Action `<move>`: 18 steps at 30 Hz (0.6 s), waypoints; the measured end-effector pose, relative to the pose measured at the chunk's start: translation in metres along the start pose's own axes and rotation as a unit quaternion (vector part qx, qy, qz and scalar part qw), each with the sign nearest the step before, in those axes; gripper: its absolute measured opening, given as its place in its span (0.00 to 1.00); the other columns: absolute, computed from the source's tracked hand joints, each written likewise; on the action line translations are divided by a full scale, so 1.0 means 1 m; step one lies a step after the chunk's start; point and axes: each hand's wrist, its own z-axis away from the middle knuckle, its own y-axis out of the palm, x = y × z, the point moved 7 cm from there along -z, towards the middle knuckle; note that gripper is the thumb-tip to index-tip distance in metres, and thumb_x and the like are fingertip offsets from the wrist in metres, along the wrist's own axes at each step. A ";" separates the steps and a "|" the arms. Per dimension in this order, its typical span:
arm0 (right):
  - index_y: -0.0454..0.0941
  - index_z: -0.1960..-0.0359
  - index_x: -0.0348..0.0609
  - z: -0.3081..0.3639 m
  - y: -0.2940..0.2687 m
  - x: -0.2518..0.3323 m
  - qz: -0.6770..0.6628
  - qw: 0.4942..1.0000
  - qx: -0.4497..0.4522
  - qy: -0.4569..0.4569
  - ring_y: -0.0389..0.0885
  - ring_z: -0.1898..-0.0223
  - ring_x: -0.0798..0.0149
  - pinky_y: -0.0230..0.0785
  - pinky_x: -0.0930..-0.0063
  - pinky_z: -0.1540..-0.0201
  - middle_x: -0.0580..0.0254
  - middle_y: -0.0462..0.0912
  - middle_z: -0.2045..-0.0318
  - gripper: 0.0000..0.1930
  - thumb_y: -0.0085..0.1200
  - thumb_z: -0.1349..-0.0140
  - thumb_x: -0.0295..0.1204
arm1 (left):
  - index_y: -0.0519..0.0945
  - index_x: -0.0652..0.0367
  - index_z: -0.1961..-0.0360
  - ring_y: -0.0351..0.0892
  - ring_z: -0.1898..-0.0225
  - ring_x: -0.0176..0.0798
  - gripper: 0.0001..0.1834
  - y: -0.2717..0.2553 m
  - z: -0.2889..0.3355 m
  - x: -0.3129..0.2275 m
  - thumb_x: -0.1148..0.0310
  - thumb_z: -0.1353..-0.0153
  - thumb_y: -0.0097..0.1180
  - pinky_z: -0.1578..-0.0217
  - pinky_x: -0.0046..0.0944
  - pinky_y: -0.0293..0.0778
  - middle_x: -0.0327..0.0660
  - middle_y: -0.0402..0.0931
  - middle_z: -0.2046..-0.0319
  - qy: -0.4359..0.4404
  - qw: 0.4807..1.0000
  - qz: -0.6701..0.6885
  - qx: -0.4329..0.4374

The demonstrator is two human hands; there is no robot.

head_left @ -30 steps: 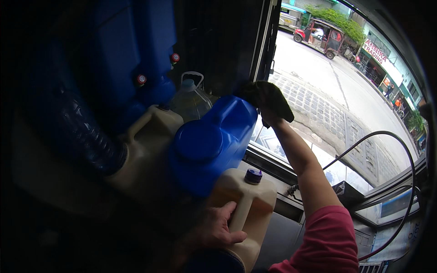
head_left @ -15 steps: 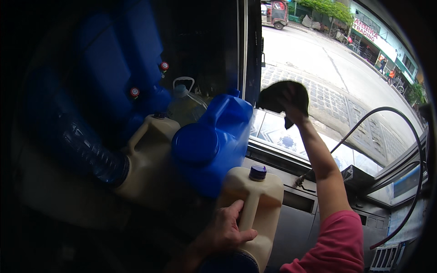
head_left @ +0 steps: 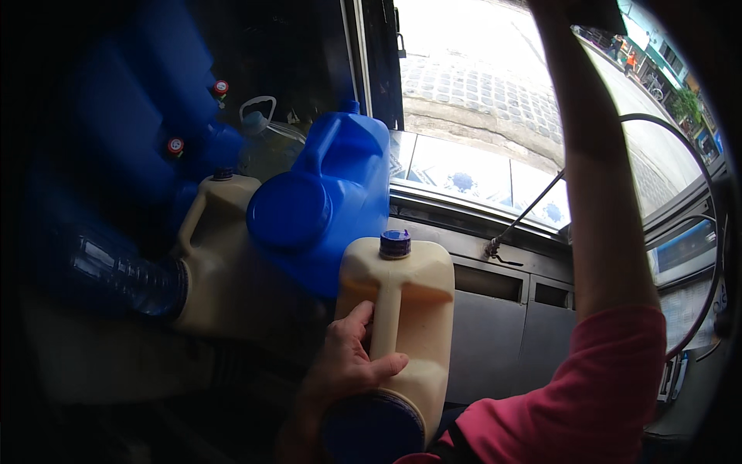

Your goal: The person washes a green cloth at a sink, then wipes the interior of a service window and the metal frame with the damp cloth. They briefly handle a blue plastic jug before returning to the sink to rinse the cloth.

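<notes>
My left hand is wrapped round the handle of a cream plastic jug, thumb in front and fingers behind. The jug stands tilted, with a dark purple cap on its spout and a wide dark blue lid low at its near end. My right arm, in a pink sleeve, reaches up past the top edge, so the hand itself is out of view. Part of a dark cloth shows beside the forearm there. A blue jug with a round blue lid lies beyond the cream one.
To the left are another cream jug, a clear bottle with a looped handle, and blue containers with red taps. A metal rod with a valve and a dark hose lie right. A paved street lies outside.
My right arm has swung higher, taking the hand out of the top of the picture with the dark cloth. The view has turned right; my left hand keeps hold of the cream jug.
</notes>
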 end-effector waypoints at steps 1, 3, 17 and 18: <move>0.63 0.35 0.58 0.053 -0.002 -0.008 -0.088 0.995 0.028 0.035 0.46 0.30 0.44 0.36 0.27 0.36 0.54 0.57 0.33 0.30 0.42 0.40 0.47 | 0.70 0.67 0.49 0.77 0.59 0.34 0.30 0.000 -0.001 0.000 0.70 0.55 0.65 0.56 0.34 0.73 0.45 0.78 0.61 -0.011 1.000 0.021 0.001; 0.55 0.31 0.57 0.199 -0.018 -0.024 -0.006 0.989 0.130 0.065 0.38 0.32 0.28 0.32 0.20 0.41 0.42 0.50 0.32 0.39 0.44 0.43 0.59 | 0.70 0.68 0.49 0.77 0.59 0.34 0.31 0.002 -0.001 -0.002 0.70 0.56 0.65 0.56 0.34 0.73 0.45 0.78 0.60 -0.001 1.000 0.026 0.005; 0.77 0.59 0.34 0.392 0.024 -0.105 -0.155 0.812 0.195 0.527 0.68 0.44 0.47 0.60 0.46 0.47 0.40 0.74 0.49 0.23 0.35 0.36 0.41 | 0.70 0.70 0.55 0.78 0.62 0.31 0.25 0.005 -0.005 -0.006 0.73 0.53 0.65 0.61 0.33 0.76 0.47 0.79 0.64 0.026 0.999 0.023 -0.011; 0.77 0.58 0.35 0.319 0.037 -0.093 -0.163 0.872 0.181 0.424 0.66 0.43 0.47 0.58 0.44 0.46 0.41 0.73 0.47 0.23 0.37 0.37 0.41 | 0.70 0.70 0.55 0.78 0.62 0.31 0.25 0.004 -0.005 -0.005 0.73 0.53 0.65 0.62 0.33 0.76 0.46 0.80 0.64 0.020 0.999 0.030 -0.008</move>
